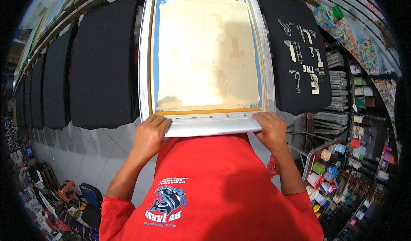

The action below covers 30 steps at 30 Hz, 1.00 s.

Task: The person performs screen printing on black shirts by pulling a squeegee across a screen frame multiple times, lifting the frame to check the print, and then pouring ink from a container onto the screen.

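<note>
A silver squeegee [209, 127] with an orange blade lies across the near end of a screen printing frame [266, 65]. My left hand [152, 131] is closed around its left end, thumb underneath and fingers on top. Around the right end, my right hand [271, 128] is closed the same way. The mesh [201, 48] inside the metal frame is coated with cream ink, with a blue border showing at its edges. Faint design shapes show through the ink. Whatever lies beneath the screen is hidden.
Black shirts [105, 65] lie on boards in a row to the left. On the right, another black shirt [299, 52] carries a cream print. Beyond it are stacked grey slabs [332, 112] and shelves with several small paint pots [319, 168]. A tiled floor [92, 155] shows below.
</note>
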{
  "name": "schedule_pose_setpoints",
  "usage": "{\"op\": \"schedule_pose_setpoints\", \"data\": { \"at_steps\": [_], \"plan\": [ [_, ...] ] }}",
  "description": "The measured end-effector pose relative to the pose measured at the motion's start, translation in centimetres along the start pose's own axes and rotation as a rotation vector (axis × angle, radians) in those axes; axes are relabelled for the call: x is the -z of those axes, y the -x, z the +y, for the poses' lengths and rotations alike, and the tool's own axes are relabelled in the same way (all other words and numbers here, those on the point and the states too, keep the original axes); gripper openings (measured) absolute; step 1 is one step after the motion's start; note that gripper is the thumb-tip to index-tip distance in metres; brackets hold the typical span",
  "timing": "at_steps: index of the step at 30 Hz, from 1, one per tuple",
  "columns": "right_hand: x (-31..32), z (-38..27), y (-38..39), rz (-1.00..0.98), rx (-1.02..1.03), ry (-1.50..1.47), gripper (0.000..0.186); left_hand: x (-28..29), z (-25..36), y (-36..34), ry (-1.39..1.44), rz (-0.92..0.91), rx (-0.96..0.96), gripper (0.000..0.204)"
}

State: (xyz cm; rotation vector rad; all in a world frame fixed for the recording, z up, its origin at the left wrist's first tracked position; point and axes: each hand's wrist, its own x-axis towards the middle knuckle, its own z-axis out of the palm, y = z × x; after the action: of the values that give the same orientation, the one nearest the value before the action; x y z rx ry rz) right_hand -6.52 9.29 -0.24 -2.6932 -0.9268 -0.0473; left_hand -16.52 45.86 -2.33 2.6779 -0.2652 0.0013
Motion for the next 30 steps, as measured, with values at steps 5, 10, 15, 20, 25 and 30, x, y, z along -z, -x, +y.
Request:
{"op": "schedule_pose_setpoints", "data": {
  "at_steps": [5,10,15,20,25,30],
  "plan": [
    [-3.7,1.7,0.5,0.141,0.028,0.138,0.036,-4.7,-0.7,1.2,-0.140,0.204,-0.068,0.049],
    [-2.0,3.1,-2.8,0.131,0.052,0.135,0.038,-2.2,-1.9,-2.9,-0.082,0.210,-0.058,0.038],
    [-1.1,-0.1,1.8,-0.009,-0.043,0.090,0.041,-1.8,0.2,0.9,-0.026,0.097,-0.051,0.038],
    [-4.7,1.8,1.6,0.147,-0.034,0.151,0.036,-5.8,-0.9,0.9,-0.151,0.233,-0.075,0.048],
    [-1.2,4.0,-4.4,0.110,0.032,0.144,0.037,-1.9,-1.9,-5.6,-0.066,0.156,0.017,0.042],
    [0.5,1.6,-0.6,0.005,-0.010,0.096,0.041,-0.4,0.2,-1.1,-0.025,0.131,-0.022,0.035]
  ]
}}
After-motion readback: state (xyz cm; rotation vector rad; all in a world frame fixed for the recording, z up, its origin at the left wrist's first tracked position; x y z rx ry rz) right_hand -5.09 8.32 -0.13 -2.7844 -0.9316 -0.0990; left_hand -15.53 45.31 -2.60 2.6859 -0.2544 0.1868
